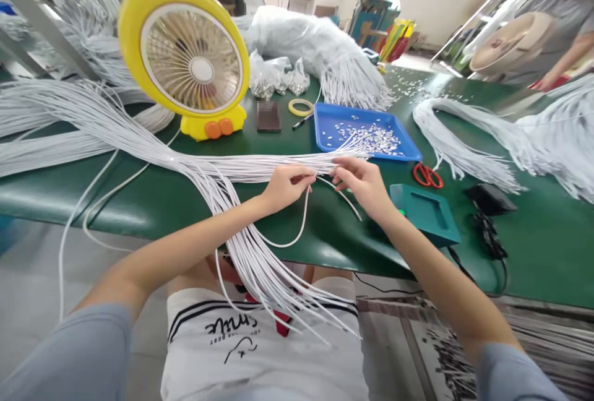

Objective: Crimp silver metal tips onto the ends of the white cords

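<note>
Yellow fan (pixel 185 57), blue tray (pixel 325 117) of small metal bits, red scissors (pixel 427 175) and green box (pixel 424 210) crowd the counter (pixel 139 203). My left hand (pixel 285 185) and right hand (pixel 362 181) sit close together, fingers pinched shut on one white cord (pixel 297 237), looping beneath them beside the cord bundle (pixel 218 172).

thin white cord (pixel 304 218) pinched at both ends, slack loop drooping over green table edge, beside fanned white cord bundle (pixel 185 163)
</note>
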Available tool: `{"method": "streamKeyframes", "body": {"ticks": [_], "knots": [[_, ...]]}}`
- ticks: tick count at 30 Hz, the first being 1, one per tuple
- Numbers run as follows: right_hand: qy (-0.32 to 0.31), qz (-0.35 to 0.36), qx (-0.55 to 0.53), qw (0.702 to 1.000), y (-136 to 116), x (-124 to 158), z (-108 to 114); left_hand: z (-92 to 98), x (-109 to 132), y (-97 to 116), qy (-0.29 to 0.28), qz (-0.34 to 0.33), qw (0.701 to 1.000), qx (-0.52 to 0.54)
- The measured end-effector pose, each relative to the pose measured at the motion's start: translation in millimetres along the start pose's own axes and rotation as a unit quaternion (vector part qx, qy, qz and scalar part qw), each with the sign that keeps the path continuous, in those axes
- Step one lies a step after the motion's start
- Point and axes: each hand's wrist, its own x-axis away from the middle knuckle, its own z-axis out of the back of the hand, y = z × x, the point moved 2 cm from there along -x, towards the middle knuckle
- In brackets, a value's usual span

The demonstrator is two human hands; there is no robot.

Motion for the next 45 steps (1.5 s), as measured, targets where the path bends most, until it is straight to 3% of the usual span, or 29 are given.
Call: {"method": "streamKeyframes", "body": {"ticks": [2, 5, 8, 13, 22, 32, 38, 41, 45], "knots": [[0.035, 0.103, 0.253, 0.961, -6.7, -1.2, 27.6, -9.3, -0.2, 6.4, -0.017, 0.068, 0.996, 0.06], [-0.066, 0.08, 0.464, 0.88, 1.0, 2.0, 58.6, -25.7, -1.5, 15.6, -0.056, 0.111, 0.987, 0.099], [-0.135, 0.005, 0.546, 0.827, 14.0, 8.5, 71.6, -45.2, -6.0, 16.9, -0.09, 0.17, 0.972, 0.132], [-0.146, -0.011, 0.604, 0.783, 20.6, 12.0, 64.4, -72.2, -18.5, 4.9, -0.105, 0.175, 0.971, 0.127], [-0.141, -0.031, 0.64, 0.755, 22.6, 12.3, 57.1, -85.4, -20.0, -24.5, -0.117, 0.202, 0.962, 0.141], [-0.148, -0.03, 0.641, 0.753, 24.8, 13.2, 57.3, -88.5, -19.9, -30.6, -0.124, 0.2, 0.962, 0.137], [-0.143, -0.037, 0.629, 0.763, 26.7, 13.3, 57.8, -88.2, -19.8, -26.1, -0.119, 0.198, 0.968, 0.097], [-0.141, -0.026, 0.604, 0.784, 29.9, 13.4, 62.7, -88.1, -19.9, -27.7, -0.126, 0.199, 0.967, 0.095], [-0.058, -0.038, 0.559, 0.826, 35.2, 15.2, 74.4, -87.7, -20.7, -30.0, -0.133, 0.196, 0.967, 0.098]]}}
